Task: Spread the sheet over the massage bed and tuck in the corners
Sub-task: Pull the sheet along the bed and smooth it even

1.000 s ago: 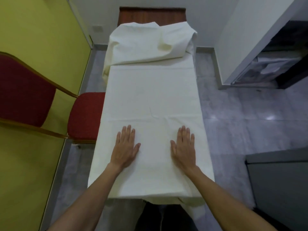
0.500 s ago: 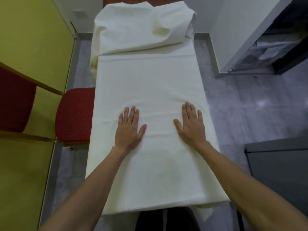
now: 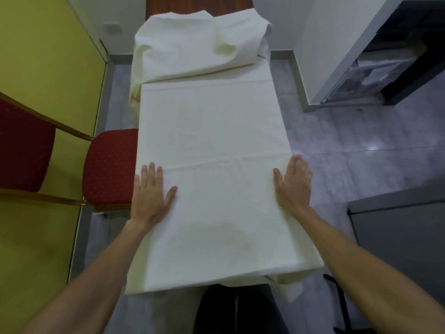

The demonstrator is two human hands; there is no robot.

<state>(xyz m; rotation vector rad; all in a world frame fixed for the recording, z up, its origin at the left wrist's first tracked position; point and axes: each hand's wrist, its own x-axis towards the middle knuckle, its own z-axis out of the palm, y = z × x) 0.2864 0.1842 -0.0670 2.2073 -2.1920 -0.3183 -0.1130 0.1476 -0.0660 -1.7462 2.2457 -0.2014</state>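
Head view: left hand (image 3: pixel 150 194) and right hand (image 3: pixel 293 183) press flat, fingers straight, on sheet's (image 3: pixel 212 131) side edges.

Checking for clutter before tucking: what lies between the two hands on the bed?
In the head view, only bare cream-white fabric sheet lies between the left hand and right hand, flat apart from a faint crease near fingertip level.

Yellow-green wall (image 3: pixel 36 56) on the left, red padded chair (image 3: pixel 108 169) beside it, grey tiled floor (image 3: pixel 349 153), grey cabinet (image 3: pixel 399 237) on the right, white wall (image 3: pixel 337 32) behind
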